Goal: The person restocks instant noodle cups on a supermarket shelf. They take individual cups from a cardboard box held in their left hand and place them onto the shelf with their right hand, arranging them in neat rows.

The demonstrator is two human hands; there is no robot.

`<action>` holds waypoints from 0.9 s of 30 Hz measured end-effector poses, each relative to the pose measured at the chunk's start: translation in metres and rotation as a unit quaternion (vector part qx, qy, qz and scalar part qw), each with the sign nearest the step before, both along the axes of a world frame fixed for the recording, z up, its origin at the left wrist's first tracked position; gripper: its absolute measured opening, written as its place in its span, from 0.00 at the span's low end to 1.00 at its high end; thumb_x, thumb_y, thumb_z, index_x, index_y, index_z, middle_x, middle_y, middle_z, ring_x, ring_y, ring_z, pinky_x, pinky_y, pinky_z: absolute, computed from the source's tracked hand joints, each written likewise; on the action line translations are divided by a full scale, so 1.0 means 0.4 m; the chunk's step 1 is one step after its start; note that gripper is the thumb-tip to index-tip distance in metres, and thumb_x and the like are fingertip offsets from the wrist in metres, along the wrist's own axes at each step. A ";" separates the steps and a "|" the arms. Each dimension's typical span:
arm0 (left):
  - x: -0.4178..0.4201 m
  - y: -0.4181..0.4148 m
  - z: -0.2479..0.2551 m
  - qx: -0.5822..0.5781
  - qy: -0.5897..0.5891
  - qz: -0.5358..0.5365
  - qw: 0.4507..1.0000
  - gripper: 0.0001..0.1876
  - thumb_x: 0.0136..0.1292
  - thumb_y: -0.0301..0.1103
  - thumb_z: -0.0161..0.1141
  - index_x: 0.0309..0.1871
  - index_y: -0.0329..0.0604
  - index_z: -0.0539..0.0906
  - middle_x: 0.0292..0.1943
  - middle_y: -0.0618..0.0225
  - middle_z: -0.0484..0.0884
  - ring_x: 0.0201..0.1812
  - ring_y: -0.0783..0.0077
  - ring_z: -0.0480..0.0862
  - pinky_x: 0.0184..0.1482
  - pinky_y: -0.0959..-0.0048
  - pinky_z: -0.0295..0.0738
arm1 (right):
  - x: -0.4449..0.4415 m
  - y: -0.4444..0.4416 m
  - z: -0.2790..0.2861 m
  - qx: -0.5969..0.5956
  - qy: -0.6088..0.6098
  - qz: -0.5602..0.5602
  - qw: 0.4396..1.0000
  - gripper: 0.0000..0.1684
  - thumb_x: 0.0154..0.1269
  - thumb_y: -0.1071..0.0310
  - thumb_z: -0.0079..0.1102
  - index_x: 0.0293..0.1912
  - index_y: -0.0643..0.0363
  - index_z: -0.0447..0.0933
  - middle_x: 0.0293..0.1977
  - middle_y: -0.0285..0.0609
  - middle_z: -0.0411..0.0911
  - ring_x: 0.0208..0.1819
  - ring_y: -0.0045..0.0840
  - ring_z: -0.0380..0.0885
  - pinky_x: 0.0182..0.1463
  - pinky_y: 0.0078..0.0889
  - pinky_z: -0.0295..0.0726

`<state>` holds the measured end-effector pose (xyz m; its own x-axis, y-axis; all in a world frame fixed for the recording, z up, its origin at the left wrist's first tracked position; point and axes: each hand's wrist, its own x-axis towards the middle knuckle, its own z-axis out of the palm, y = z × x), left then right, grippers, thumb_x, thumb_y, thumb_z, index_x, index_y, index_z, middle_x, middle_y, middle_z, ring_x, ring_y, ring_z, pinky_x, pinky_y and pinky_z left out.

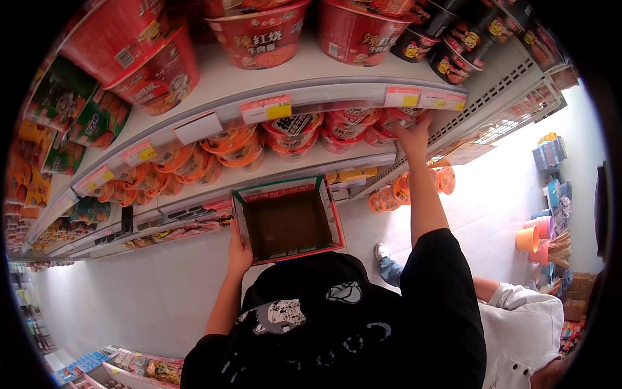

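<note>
My left hand (240, 250) grips the left side of a cardboard box (335, 214), whose open top faces up and whose inside shows bare brown card. My right hand (413, 133) reaches onto the shelf under the price rail and touches a red instant noodle bowl (399, 116) at the right end; the rail hides part of the bowl, and whether the fingers close on it I cannot tell. Beside it stand stacked red noodle bowls (347, 127), a red bowl with a black-and-white lid (291, 129) and orange noodle bowls (238, 148).
Large red noodle tubs (257, 39) and black noodle cups (454, 61) stand on the upper shelf. A perforated shelf upright (478, 99) borders the right side. A person in a white top (520, 326) is close by at the lower right. Colored buckets (528, 239) stand farther right.
</note>
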<state>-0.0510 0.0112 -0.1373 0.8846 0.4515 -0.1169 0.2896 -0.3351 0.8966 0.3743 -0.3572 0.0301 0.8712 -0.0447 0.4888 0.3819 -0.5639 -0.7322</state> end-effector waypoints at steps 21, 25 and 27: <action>0.000 0.020 -0.012 -0.019 0.003 0.012 1.000 0.45 0.68 0.16 0.51 0.86 0.42 0.44 0.84 0.50 0.56 0.83 0.53 0.57 0.80 0.61 0.56 | -0.133 0.007 -0.048 0.110 0.015 -0.093 0.989 0.60 0.45 0.56 0.88 0.71 0.65 0.61 0.62 0.50 0.76 0.60 0.37 0.78 0.66 0.38 0.76; -0.003 0.016 -0.024 0.009 0.003 0.007 1.000 0.45 0.68 0.18 0.53 0.85 0.38 0.44 0.84 0.47 0.54 0.84 0.51 0.56 0.81 0.59 0.52 | -0.282 -0.021 -0.050 0.119 0.093 -0.125 0.981 0.50 0.46 0.58 0.88 0.63 0.63 0.68 0.59 0.47 0.75 0.57 0.33 0.77 0.59 0.36 0.80; -0.005 -0.001 -0.024 0.018 0.003 0.012 1.000 0.45 0.67 0.21 0.56 0.85 0.36 0.46 0.83 0.46 0.55 0.84 0.50 0.56 0.81 0.59 0.53 | -0.373 -0.048 -0.070 0.098 0.057 -0.093 0.989 0.49 0.46 0.60 0.88 0.63 0.63 0.69 0.58 0.47 0.75 0.56 0.31 0.77 0.56 0.34 0.82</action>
